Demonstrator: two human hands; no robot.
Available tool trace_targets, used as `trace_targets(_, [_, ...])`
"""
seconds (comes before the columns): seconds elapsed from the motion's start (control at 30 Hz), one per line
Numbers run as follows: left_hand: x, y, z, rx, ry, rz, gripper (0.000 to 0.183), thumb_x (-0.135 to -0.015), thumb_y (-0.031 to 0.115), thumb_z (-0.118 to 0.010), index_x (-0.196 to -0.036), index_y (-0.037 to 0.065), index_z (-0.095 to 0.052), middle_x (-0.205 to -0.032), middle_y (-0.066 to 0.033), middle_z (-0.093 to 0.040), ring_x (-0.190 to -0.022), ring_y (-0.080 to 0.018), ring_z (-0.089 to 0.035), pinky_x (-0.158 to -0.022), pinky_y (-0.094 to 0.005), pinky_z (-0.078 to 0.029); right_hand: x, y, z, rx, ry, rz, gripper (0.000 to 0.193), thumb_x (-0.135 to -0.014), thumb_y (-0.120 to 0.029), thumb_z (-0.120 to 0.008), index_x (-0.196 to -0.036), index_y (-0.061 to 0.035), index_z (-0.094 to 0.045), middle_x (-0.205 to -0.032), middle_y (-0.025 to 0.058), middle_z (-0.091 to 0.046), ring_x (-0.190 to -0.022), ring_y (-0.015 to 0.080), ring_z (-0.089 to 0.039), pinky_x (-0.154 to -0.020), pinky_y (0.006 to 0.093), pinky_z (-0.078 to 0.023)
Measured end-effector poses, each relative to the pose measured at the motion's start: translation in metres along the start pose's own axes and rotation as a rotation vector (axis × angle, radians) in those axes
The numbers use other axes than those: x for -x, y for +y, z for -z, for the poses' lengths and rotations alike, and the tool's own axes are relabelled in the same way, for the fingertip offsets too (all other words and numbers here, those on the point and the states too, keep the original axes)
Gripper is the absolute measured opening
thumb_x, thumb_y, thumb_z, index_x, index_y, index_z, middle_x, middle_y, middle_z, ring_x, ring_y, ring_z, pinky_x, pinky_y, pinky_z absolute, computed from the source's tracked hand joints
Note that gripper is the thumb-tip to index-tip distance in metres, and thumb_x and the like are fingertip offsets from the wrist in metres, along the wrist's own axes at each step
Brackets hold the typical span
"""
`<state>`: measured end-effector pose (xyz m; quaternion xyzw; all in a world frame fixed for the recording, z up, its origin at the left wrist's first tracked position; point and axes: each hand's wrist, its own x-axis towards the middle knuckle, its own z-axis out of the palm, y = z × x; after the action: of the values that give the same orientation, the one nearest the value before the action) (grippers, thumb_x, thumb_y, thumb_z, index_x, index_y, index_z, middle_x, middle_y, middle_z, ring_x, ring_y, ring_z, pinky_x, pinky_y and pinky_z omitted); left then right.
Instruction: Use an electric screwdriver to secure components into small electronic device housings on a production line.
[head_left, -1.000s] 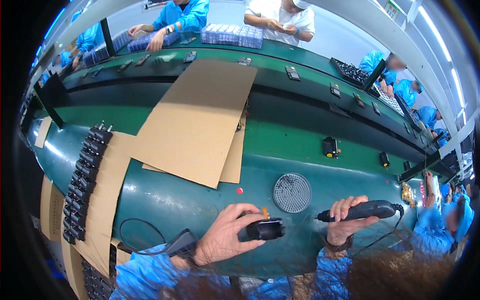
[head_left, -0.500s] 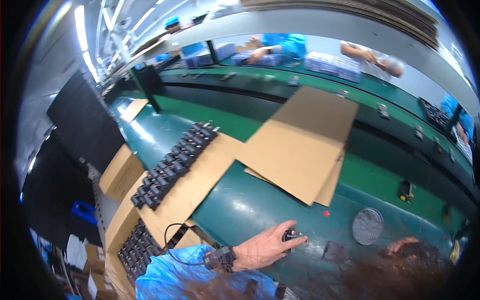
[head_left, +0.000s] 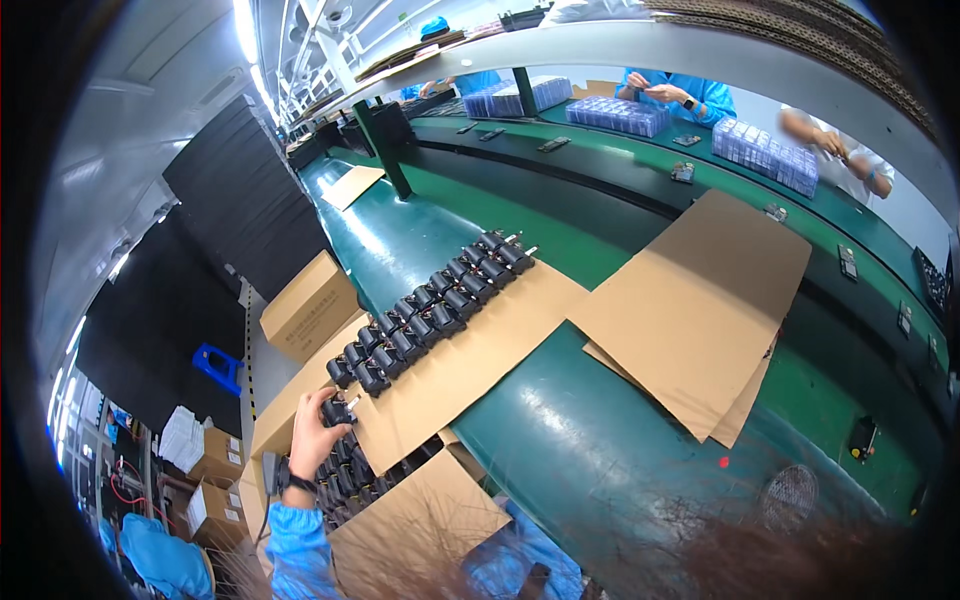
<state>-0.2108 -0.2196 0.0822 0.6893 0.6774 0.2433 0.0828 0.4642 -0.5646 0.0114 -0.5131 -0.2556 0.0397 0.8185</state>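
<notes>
Head view, left hand: the left hand [head_left: 316, 442] holds one small black part [head_left: 338, 411] between thumb and fingers; a dark strap [head_left: 299, 482] circles the wrist.
Black part: just beside the near end of the double row of black parts [head_left: 432, 312]; fingers cover some of it, and whether it touches the cardboard below is hard to tell.
Right hand: out of sight, so whether it is wide, narrow or holding something cannot be told.
Double row: lies slantwise on a flat cardboard sheet [head_left: 482, 352], over the green table [head_left: 560, 420].
Open carton: more black parts sit below the hand, partly hidden by a cardboard flap [head_left: 430, 508].
Writing: the tan box [head_left: 310, 305] beyond the row bears dark lettering, small and bent by the lens; cartons [head_left: 216, 455] at left carry white labels, too small to read.
Round mesh mat [head_left: 788, 498]: blurred behind strands of dark hair [head_left: 800, 550] across the lower right.
Co-workers: a blue-sleeved person [head_left: 708, 95] and a white-sleeved person [head_left: 872, 172], both cut off by the overhead shelf [head_left: 700, 47].
</notes>
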Motion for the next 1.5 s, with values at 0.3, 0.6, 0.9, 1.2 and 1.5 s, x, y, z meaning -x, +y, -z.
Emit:
trace_targets(0.3, [-0.028, -0.024, -0.043, -0.092, 0.141, -0.088, 0.055, -0.066, 0.007, -0.084, -0.118, 0.005, -0.065, -0.124, -0.0151, -0.062, -0.121, -0.0379, -0.055, -0.108, -0.0436, -0.044, 0.002, -0.029, -0.052, 0.228, 0.044, 0.018, 0.064, -0.095, -0.073, -0.054, -0.112, -0.0105, -0.056, -0.076, 0.006, -0.056, -0.066, 0.0193, -0.054, -0.061, 0.0318, -0.046])
trace_targets(0.6, [-0.019, 0.055, -0.05, -0.048, 0.231, -0.305, 0.062, -0.07, -0.001, -0.075, -0.129, 0.003, -0.058, -0.133, -0.0159, -0.054, -0.126, -0.037, -0.053, -0.111, -0.0453, -0.041, 0.001, 0.017, 0.01, -0.227, 0.088, -0.142, 0.072, -0.09, -0.078, -0.057, -0.115, -0.011, -0.047, -0.078, 0.002, -0.048, -0.063, 0.0117, -0.047, -0.056, 0.0262, -0.041])
trace_targets(0.9, [0.062, 0.252, -0.076, 1.28, -1.678, 0.401, 0.033, -0.089, 0.011, -0.071, -0.121, 0.003, -0.063, -0.123, -0.0113, -0.059, -0.113, -0.0242, -0.058, -0.101, -0.0373, -0.047, 0.0, 0.009, -0.005, -0.15, -0.001, -0.14, 0.068, -0.093, -0.077, -0.054, -0.114, -0.0124, -0.047, -0.077, 0.003, -0.05, -0.064, 0.0152, -0.05, -0.063, 0.0313, -0.044])
trace_targets(1.2, [0.109, 0.358, -0.127, 1.281, -2.137, -0.254, 0.035, -0.089, 0.006, -0.068, -0.123, 0.003, -0.062, -0.123, -0.0105, -0.058, -0.112, -0.0228, -0.058, -0.098, -0.0354, -0.048, -0.001, -0.001, -0.016, -0.107, 0.046, -0.114, 0.078, -0.086, -0.076, -0.065, -0.112, -0.0034, -0.049, -0.075, 0.0079, -0.056, -0.065, 0.0189, -0.059, -0.063, 0.0351, -0.051])
trace_targets(1.5, [0.126, 0.436, -0.15, 1.302, -2.154, -0.771, 0.037, -0.089, 0.001, -0.066, -0.126, 0.003, -0.061, -0.123, -0.0097, -0.058, -0.111, -0.0215, -0.058, -0.095, -0.0334, -0.049, 0.002, -0.01, -0.013, -0.122, 0.058, -0.152, 0.078, -0.082, -0.07, -0.075, -0.112, -0.0019, -0.053, -0.076, 0.0086, -0.06, -0.066, 0.0184, -0.062, -0.064, 0.0344, -0.054])
